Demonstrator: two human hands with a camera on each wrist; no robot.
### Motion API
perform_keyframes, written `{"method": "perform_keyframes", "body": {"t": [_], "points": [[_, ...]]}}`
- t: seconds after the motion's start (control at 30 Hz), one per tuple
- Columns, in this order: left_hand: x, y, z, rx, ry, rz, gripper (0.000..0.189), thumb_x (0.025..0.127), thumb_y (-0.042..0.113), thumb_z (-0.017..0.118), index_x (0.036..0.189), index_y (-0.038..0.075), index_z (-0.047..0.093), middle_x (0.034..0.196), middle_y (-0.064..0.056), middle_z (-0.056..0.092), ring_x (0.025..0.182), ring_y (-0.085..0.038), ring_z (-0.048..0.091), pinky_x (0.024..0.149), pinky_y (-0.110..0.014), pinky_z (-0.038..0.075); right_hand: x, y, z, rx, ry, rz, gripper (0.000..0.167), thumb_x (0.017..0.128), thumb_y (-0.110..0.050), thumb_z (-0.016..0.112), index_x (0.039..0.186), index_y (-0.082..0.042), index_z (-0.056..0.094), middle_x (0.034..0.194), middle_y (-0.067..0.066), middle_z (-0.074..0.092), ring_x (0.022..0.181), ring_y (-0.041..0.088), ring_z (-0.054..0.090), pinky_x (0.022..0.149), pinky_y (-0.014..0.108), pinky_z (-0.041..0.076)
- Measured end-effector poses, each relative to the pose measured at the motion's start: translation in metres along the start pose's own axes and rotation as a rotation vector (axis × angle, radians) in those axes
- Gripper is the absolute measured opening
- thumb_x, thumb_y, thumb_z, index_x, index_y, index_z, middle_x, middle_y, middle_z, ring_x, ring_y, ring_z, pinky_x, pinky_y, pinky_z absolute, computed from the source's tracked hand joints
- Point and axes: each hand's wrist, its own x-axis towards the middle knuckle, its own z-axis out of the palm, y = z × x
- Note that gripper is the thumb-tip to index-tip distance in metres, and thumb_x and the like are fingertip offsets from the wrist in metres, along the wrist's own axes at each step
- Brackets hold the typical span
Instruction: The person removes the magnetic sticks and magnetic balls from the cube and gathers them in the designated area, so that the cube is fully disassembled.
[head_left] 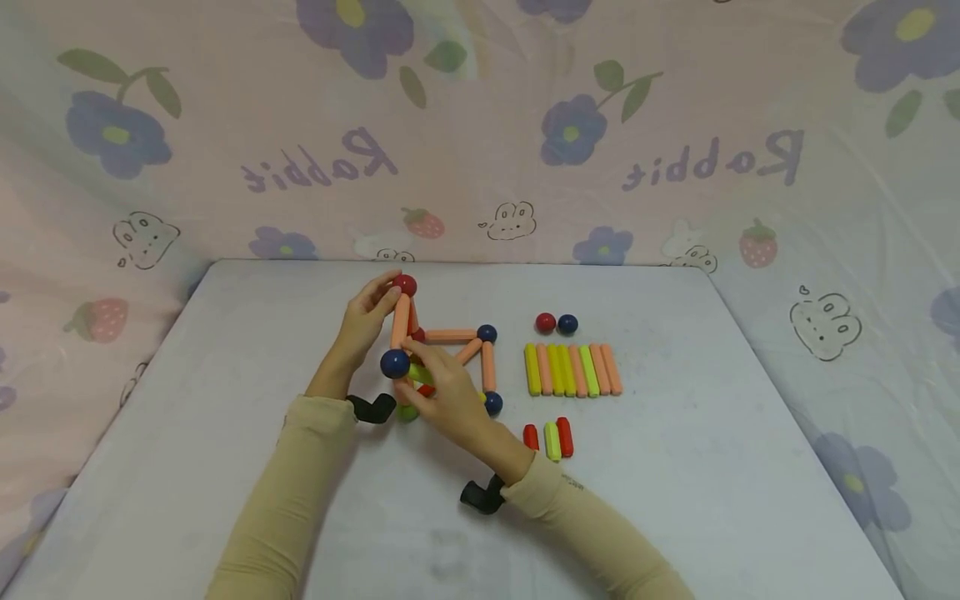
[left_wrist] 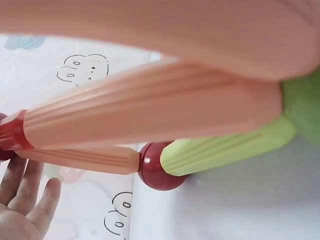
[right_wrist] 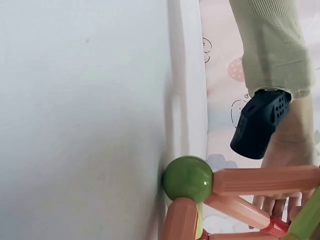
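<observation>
The left hand (head_left: 360,323) is pinching a red ball (head_left: 406,286) at the stick frame's (head_left: 452,335) eleven o'clock; the right hand (head_left: 450,398) is gripping the frame beside a blue ball (head_left: 394,363). Loose sticks (head_left: 569,372) are lying (neatly rowed) at the frame's three o'clock.

Head view: high, facing forward and down across the flat white surface (head_left: 675,492). Left-wrist view: very close. Right-wrist view: close, rolled sideways. All share the structure of peach sticks and coloured balls (head_left: 401,321).
</observation>
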Motion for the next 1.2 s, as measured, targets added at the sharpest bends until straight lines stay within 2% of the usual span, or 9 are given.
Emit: {"method": "perform_keyframes", "body": {"t": [0.1, 0.27, 0.4, 0.47, 0.6, 0.7, 0.83, 1.0, 1.2], "points": [[0.000, 0.000, 0.000, -0.008, 0.011, 0.009, 0.048, 0.101, 0.035, 0.047, 0.145, 0.017, 0.041, 0.122, 0.005, 0.056, 0.112, 0.000, 0.053, 0.117, -0.043, 0.038, 0.002, 0.001, 0.003, 0.002, 0.015, -0.025, 0.046, 0.087, -0.016, 0.071, 0.129, -0.004, 0.055, 0.114, 0.011, 0.067, 0.102, 0.020, 0.064, 0.092, 0.026, 0.056], [0.000, -0.003, -0.001, -0.020, 0.030, 0.025, 0.047, 0.101, 0.033, 0.048, 0.144, 0.014, 0.043, 0.112, 0.015, 0.056, 0.106, 0.006, 0.055, 0.116, -0.043, 0.039, 0.003, 0.000, 0.003, 0.019, 0.002, -0.054, 0.043, 0.088, -0.015, 0.070, 0.127, -0.005, 0.056, 0.112, 0.010, 0.067, 0.101, 0.018, 0.064, 0.093, 0.025, 0.056], [-0.004, -0.005, -0.002, -0.018, 0.053, 0.038, 0.046, 0.101, 0.031, 0.048, 0.143, 0.013, 0.044, 0.114, 0.013, 0.057, 0.105, 0.006, 0.056, 0.115, -0.041, 0.040, 0.002, -0.001, 0.000, 0.026, -0.024, -0.050, 0.045, 0.087, -0.014, 0.071, 0.128, -0.005, 0.056, 0.116, 0.010, 0.067, 0.106, 0.020, 0.065, 0.096, 0.027, 0.055], [-0.007, -0.006, -0.003, -0.013, 0.068, 0.048, 0.046, 0.101, 0.030, 0.048, 0.143, 0.010, 0.043, 0.118, 0.007, 0.058, 0.104, 0.007, 0.057, 0.114, -0.037, 0.041, 0.001, -0.001, -0.002, 0.024, -0.035, -0.051, 0.045, 0.087, -0.015, 0.071, 0.128, -0.005, 0.056, 0.118, 0.010, 0.067, 0.108, 0.020, 0.065, 0.098, 0.029, 0.054], [-0.012, -0.007, -0.005, -0.021, 0.101, 0.057, 0.047, 0.101, 0.027, 0.050, 0.142, 0.006, 0.043, 0.131, -0.011, 0.055, 0.104, 0.009, 0.057, 0.106, -0.022, 0.046, -0.002, 0.000, -0.003, 0.013, -0.043, -0.065, 0.044, 0.087, -0.014, 0.071, 0.128, -0.005, 0.056, 0.120, 0.010, 0.067, 0.111, 0.020, 0.064, 0.100, 0.029, 0.053], [-0.016, -0.007, -0.006, -0.050, 0.123, 0.051, 0.046, 0.101, 0.024, 0.051, 0.142, 0.005, 0.044, 0.136, -0.016, 0.052, 0.103, 0.009, 0.057, 0.098, -0.011, 0.048, -0.003, 0.001, -0.004, 0.010, -0.042, -0.074, 0.043, 0.086, -0.013, 0.071, 0.126, -0.006, 0.057, 0.121, 0.009, 0.066, 0.111, 0.019, 0.064, 0.101, 0.029, 0.053], [-0.021, -0.007, -0.008, -0.091, 0.144, 0.036, 0.045, 0.100, 0.021, 0.051, 0.142, 0.004, 0.043, 0.129, -0.009, 0.054, 0.102, 0.009, 0.058, 0.092, -0.006, 0.049, -0.005, 0.002, -0.007, 0.005, -0.031, -0.094, 0.042, 0.084, -0.012, 0.071, 0.124, -0.005, 0.058, 0.117, 0.009, 0.067, 0.107, 0.019, 0.064, 0.099, 0.030, 0.054], [-0.026, -0.007, -0.010, -0.133, 0.161, 0.048, 0.046, 0.099, 0.016, 0.053, 0.141, 0.000, 0.042, 0.118, 0.002, 0.055, 0.099, 0.009, 0.059, 0.092, -0.007, 0.049, -0.006, 0.002, -0.010, -0.025, -0.012, -0.129, 0.040, 0.083, -0.012, 0.071, 0.121, -0.005, 0.059, 0.112, 0.008, 0.069, 0.103, 0.017, 0.065, 0.097, 0.028, 0.054], [-0.033, -0.006, -0.008, -0.115, 0.174, 0.057, 0.044, 0.098, 0.012, 0.054, 0.139, -0.001, 0.043, 0.112, 0.007, 0.055, 0.098, 0.010, 0.059, 0.091, -0.006, 0.049, -0.010, 0.003, -0.015, -0.050, 0.014, -0.157, 0.039, 0.081, -0.011, 0.072, 0.118, -0.006, 0.060, 0.109, 0.006, 0.069, 0.100, 0.015, 0.064, 0.093, 0.028, 0.054]]}}
